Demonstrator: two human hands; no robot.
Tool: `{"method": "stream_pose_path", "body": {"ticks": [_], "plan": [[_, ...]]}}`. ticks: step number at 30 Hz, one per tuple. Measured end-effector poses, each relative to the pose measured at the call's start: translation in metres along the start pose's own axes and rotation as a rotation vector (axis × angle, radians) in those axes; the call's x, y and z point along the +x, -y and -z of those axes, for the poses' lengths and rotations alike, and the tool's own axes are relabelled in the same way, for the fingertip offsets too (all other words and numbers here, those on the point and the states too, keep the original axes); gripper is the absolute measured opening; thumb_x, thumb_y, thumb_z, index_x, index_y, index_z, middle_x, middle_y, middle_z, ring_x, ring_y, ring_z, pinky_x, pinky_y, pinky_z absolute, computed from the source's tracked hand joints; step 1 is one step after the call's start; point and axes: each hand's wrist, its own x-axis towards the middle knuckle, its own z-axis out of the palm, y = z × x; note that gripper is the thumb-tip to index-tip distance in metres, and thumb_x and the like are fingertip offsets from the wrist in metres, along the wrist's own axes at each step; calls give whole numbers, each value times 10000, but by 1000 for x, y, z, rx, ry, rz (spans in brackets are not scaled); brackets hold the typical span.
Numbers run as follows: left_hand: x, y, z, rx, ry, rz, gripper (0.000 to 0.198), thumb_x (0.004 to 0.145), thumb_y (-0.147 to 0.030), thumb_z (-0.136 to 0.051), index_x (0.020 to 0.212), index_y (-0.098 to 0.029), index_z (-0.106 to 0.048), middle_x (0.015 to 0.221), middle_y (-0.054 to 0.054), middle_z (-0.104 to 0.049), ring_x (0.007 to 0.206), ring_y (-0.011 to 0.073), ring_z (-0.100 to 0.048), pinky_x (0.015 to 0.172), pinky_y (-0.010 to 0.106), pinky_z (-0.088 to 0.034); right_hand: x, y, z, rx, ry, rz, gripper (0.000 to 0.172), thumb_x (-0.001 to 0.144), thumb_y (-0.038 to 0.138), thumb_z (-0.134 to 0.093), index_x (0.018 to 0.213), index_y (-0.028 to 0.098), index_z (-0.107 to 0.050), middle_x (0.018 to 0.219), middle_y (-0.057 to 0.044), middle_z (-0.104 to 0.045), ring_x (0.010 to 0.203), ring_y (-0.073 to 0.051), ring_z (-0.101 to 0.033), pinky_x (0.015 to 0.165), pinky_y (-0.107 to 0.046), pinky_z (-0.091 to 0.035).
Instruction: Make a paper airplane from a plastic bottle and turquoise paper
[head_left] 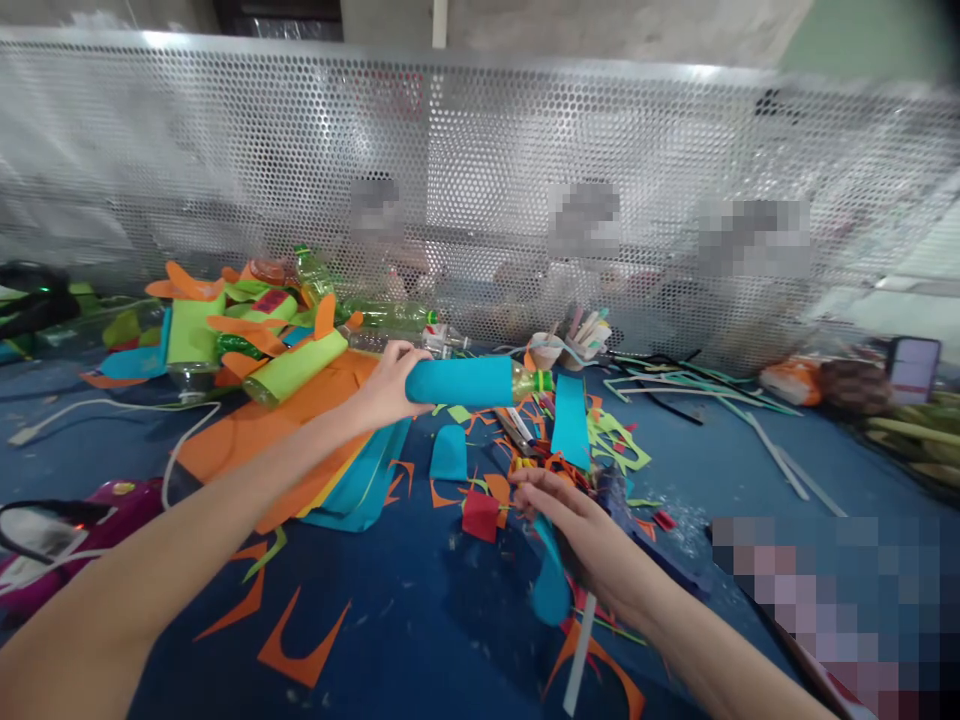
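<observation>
My left hand [394, 385] is closed around the base end of a plastic bottle [523, 383] lying sideways in the air. A blue sheet wrap [461, 381] covers most of the bottle, and its green cap points right. Lower down, my right hand [562, 515] has its fingers curled together over the scraps. A blue piece with a rounded end [551, 592] hangs from those fingers. Below the bottle lie a flat blue cutout [448, 453] and a red piece [480, 516]; a blue rectangle [571, 422] rests to the right.
Bottles wrapped in green with orange fins [296, 368] are piled at the left, near orange sheets [255, 450]. A purple device [112, 520] with cables stands front left. Cups of markers [589, 338], a phone [913, 370] and a perforated metal screen [480, 190] are behind; people sit beyond it.
</observation>
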Motion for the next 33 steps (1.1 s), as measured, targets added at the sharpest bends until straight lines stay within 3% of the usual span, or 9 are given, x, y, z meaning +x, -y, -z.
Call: {"method": "stream_pose_path", "body": {"ticks": [5, 9, 11, 15, 19, 21, 24, 28, 33], "plan": [[-24, -29, 12, 14, 40, -186, 518, 776, -386, -629, 1210, -226, -395, 1224, 91, -431, 1209, 261, -384, 1056, 429, -293, 0, 11, -5, 95, -115, 191, 356, 708, 525, -665, 808, 188, -605, 646, 34, -505, 486, -65, -322, 428, -205, -288], [-42, -31, 19, 51, 94, -270, 459, 838, -410, -549, 1234, -241, -391, 1289, 113, -391, 1233, 277, -365, 1040, 446, -297, 0, 13, -8, 132, -228, 169, 362, 698, 532, -670, 689, 194, -543, 548, 39, -477, 443, -70, -313, 378, -207, -245], [-47, -29, 23, -31, 104, -261, 550, 786, -465, -605, 1245, -266, -377, 1307, 103, -380, 1243, 277, -364, 1039, 439, -308, 1, 12, -9, 146, -266, 165, 328, 684, 488, -703, 711, 209, -532, 530, 52, -450, 442, -79, -325, 372, -213, -248], [-53, -29, 30, -352, 72, -3, 749, 719, -528, -648, 1319, -262, -287, 1354, 109, -361, 1252, 289, -370, 1038, 443, -325, 3, 8, -5, 163, -260, 176, 311, 669, 440, -734, 801, 231, -546, 547, 78, -367, 463, -77, -325, 381, -201, -259], [-55, -36, 35, -825, 266, 408, 606, 867, -539, -408, 1374, -309, -168, 1305, 102, -432, 1034, 238, -561, 856, 416, -482, 6, 6, 4, 104, -290, 161, 348, 672, 450, -725, 917, 244, -591, 541, 77, -359, 472, -86, -344, 389, -205, -279], [-56, -40, 36, -979, 353, 521, 559, 850, -525, -453, 1329, -327, -242, 1258, 81, -458, 948, 207, -590, 785, 375, -513, 8, 5, 7, 59, -309, 137, 386, 671, 445, -725, 975, 238, -609, 536, 72, -371, 476, -91, -359, 394, -210, -295], [-58, -44, 35, -1041, 354, 593, 507, 787, -483, -571, 1212, -300, -364, 1159, 61, -488, 900, 186, -580, 741, 326, -511, 10, 4, 8, 44, -293, 135, 403, 656, 435, -736, 983, 229, -622, 516, 74, -355, 467, -89, -349, 387, -209, -281], [-64, -41, 37, -988, 374, 539, 525, 723, -369, -666, 1151, -290, -372, 1052, 42, -500, 850, 170, -559, 689, 287, -492, 12, 3, 4, 92, -306, 155, 423, 607, 415, -771, 957, 237, -613, 519, 77, -371, 468, -88, -344, 386, -201, -263], [-63, -37, 55, -722, 621, 309, 621, 670, -365, -715, 1208, -294, -414, 1254, 76, -437, 1079, 250, -500, 752, 297, -489, 8, 3, -2, 27, -261, 149, 419, 628, 471, -744, 936, 235, -585, 520, 81, -359, 477, -83, -323, 405, -198, -256]]}}
